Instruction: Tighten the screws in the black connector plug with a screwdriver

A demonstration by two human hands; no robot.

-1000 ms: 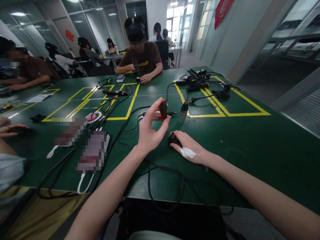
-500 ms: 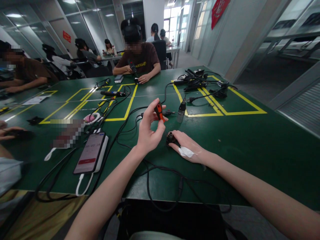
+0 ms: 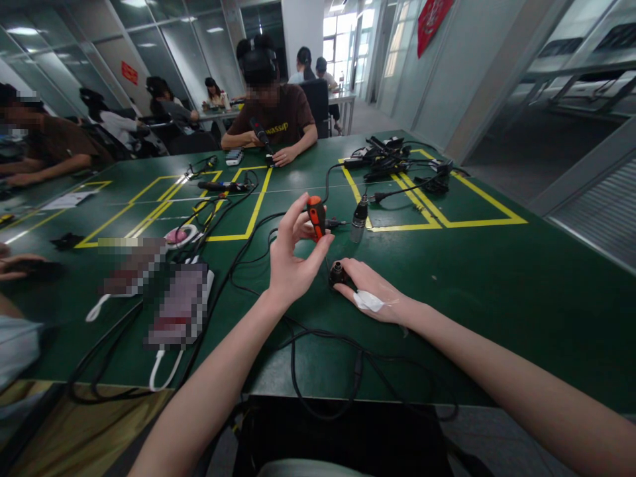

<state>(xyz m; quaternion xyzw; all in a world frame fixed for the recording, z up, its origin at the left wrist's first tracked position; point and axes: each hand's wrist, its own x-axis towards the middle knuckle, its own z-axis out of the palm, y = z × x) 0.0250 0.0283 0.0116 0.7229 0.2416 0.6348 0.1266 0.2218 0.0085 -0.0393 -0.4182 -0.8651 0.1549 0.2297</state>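
My left hand (image 3: 293,255) holds a small screwdriver with an orange and black handle (image 3: 315,216) upright between thumb and fingertips, its tip pointing down toward a small black round part (image 3: 336,273) on the green table (image 3: 497,278). My right hand (image 3: 370,289) lies flat on the table and steadies that part with its fingers; a white patch sits on the back of this hand. Black cables run under and around both hands.
A microphone capsule (image 3: 358,218) on a cable stands just beyond my hands. A phone on a white power bank (image 3: 181,308) lies to the left. More cables and adapters (image 3: 392,162) are piled far right. A person (image 3: 273,109) sits opposite; others sit left.
My left hand has turned the screwdriver handle between its fingers, staying over the black part. My right hand has stayed put.
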